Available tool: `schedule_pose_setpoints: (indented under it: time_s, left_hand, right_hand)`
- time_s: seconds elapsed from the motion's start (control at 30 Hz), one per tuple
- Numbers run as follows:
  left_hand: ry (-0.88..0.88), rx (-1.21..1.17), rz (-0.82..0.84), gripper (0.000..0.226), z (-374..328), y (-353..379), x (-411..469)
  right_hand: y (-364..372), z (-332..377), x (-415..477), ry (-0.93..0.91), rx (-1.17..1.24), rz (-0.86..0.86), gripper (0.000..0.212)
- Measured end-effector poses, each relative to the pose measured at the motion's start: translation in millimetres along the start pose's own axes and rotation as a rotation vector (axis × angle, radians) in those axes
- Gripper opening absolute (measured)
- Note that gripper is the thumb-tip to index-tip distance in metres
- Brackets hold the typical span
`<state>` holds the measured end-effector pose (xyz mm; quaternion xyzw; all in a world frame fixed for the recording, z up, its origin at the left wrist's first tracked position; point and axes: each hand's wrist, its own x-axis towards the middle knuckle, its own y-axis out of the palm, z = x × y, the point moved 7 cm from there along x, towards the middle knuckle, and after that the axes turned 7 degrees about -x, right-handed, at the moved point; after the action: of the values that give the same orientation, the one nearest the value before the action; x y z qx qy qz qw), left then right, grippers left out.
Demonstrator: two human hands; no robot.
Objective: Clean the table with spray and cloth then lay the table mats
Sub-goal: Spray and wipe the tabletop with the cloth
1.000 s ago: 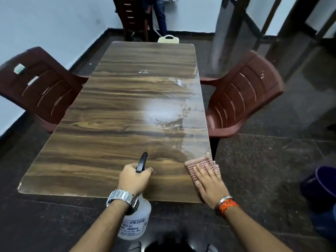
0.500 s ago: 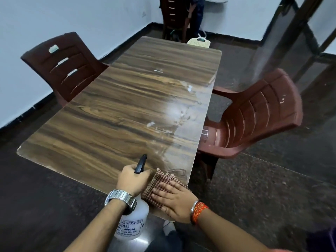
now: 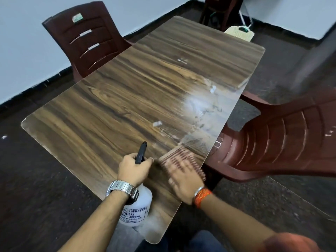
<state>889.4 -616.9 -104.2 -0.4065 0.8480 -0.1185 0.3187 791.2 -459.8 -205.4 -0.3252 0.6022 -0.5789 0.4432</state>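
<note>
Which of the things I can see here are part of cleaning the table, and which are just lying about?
In the job: sprayer, gripped by the left hand; cloth, under the right hand; table, with whitish smears.
Just there: left chair; right chair; far chair; cream thing past the table's end, unclear what.

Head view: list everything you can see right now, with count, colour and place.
table: 1, brown wood grain, centre
wet patch: 1, whitish, table's right side
left chair: 1, maroon, by the wall
right chair: 1, maroon, at table's right edge
flat item: 1, cream, beyond table's far end
spray bottle: 1, white with black handle, at near table edge
cloth: 1, red-checked, on table near right edge
watch: 1, silver, left wrist
wristband: 1, orange, right wrist
left hand: 1, grips spray bottle's handle
right hand: 1, flat on cloth, motion-blurred
</note>
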Motion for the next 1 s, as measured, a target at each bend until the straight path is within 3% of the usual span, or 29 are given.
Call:
schedule_pose_setpoints:
  time_s: [0.1,0.23,0.33,0.5,0.6,0.67,0.83,0.9,1.0]
  left_hand:
    - [-0.035,-0.034,-0.043,0.023,-7.2,3.0,1.1]
    - [-0.074,-0.091,-0.145,0.023,-15.4,1.9,8.1]
    - [-0.104,-0.109,-0.212,0.029,-18.7,5.6,5.5]
    - [-0.15,-0.178,-0.327,0.033,-19.3,22.4,-1.4]
    - [-0.187,-0.249,-0.404,0.026,-18.0,31.8,-5.8]
    - [-0.203,-0.283,-0.432,0.024,-19.9,37.2,-9.0]
    - [-0.249,-0.301,-0.446,0.025,-27.6,40.7,-5.4]
    - [-0.235,-0.295,-0.454,0.025,-31.8,35.1,3.5]
    - [-0.205,-0.276,-0.417,0.021,-41.3,31.4,23.7]
  right_hand:
    - [11.7,76.0,-24.3,-0.427,-0.021,0.0,0.047]
    - [14.4,51.7,4.0,-0.651,-0.064,-0.002,0.045]
    - [0.4,-26.5,50.4,-0.447,-0.091,-0.018,0.054]
    - [-20.9,-181.5,89.2,0.192,0.017,-0.01,0.062]
    - [-20.7,-184.1,94.3,0.328,0.067,-0.027,0.065]
    - [-21.0,-133.1,90.9,0.128,0.074,-0.048,0.062]
    - [-11.2,-12.7,77.2,-0.756,-0.038,0.029,0.052]
    - [-9.8,-14.2,106.6,-0.852,-0.085,-0.004,0.052]
    - [-23.6,-61.0,165.8,-0.605,-0.088,-0.015,0.055]
